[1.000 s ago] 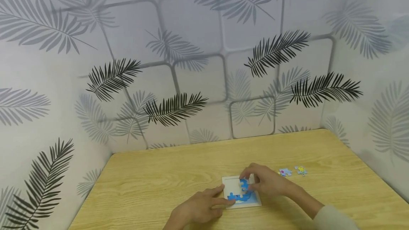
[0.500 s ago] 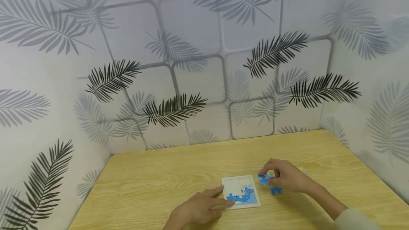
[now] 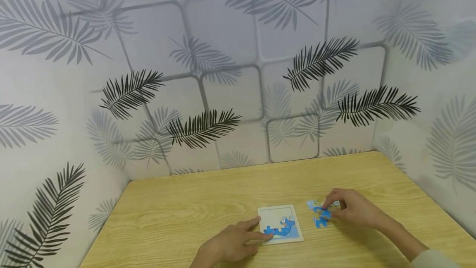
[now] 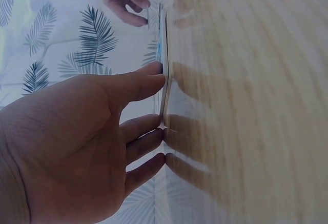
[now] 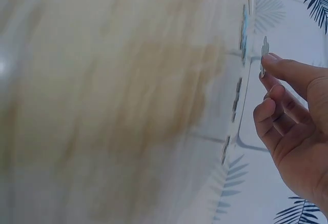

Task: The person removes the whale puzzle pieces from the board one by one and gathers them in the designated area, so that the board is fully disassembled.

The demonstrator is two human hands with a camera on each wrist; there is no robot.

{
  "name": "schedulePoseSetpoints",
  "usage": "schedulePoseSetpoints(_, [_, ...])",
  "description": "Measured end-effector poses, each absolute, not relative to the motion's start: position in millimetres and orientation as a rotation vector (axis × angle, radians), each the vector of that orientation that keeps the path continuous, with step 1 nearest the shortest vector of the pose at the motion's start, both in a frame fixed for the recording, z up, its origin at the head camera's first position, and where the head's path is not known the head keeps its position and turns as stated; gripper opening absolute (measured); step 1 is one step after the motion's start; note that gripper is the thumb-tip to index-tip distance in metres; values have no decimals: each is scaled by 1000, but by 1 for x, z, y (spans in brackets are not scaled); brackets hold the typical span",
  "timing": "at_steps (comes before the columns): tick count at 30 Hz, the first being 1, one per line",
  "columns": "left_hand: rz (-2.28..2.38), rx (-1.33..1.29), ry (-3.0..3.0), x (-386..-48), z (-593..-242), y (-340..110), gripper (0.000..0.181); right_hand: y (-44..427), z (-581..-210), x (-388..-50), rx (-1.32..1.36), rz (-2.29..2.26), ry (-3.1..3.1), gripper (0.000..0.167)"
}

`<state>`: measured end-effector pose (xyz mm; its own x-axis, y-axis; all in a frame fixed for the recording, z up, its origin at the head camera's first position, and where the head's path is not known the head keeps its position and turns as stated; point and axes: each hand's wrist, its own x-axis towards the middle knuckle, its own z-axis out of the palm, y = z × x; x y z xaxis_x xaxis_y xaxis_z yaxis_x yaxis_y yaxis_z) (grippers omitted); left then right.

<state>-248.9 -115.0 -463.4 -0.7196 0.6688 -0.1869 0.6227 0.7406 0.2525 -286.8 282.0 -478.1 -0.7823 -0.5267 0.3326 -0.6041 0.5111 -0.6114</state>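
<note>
A white puzzle tray (image 3: 275, 207) lies on the table, with joined blue jigsaw pieces (image 3: 285, 230) along its lower and right parts. My left hand (image 3: 233, 241) steadies it: the extended fingers touch its left side and the thumb lies over the lower left corner. To the right of the tray, my right hand (image 3: 355, 209) pinches a blue jigsaw piece (image 3: 326, 214) between thumb and fingertips. In the right wrist view that piece (image 5: 265, 55) stands edge-on, raised off the table. Below it on the table is another blue piece (image 3: 320, 222).
A light blue piece (image 3: 310, 204) lies behind the held one, and more pieces are partly covered by the right hand. The wooden table (image 3: 193, 202) meets a leaf-patterned wall covering (image 3: 238, 135) at the back and sides.
My right hand lifts a blue piece out from over the tray and carries it right, to the loose pieces. The left hand stays on the tray.
</note>
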Motion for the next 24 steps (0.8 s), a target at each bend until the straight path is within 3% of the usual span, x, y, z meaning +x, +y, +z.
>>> schedulePoseSetpoints(10, [268, 999, 2667, -253, -468, -115, 44, 314, -485, -285, 957, 1095, -2703, 22])
schedulePoseSetpoints(24, [273, 995, 2649, -252, -467, -115, 45, 316, -489, -286, 1024, 1114, -2719, 20])
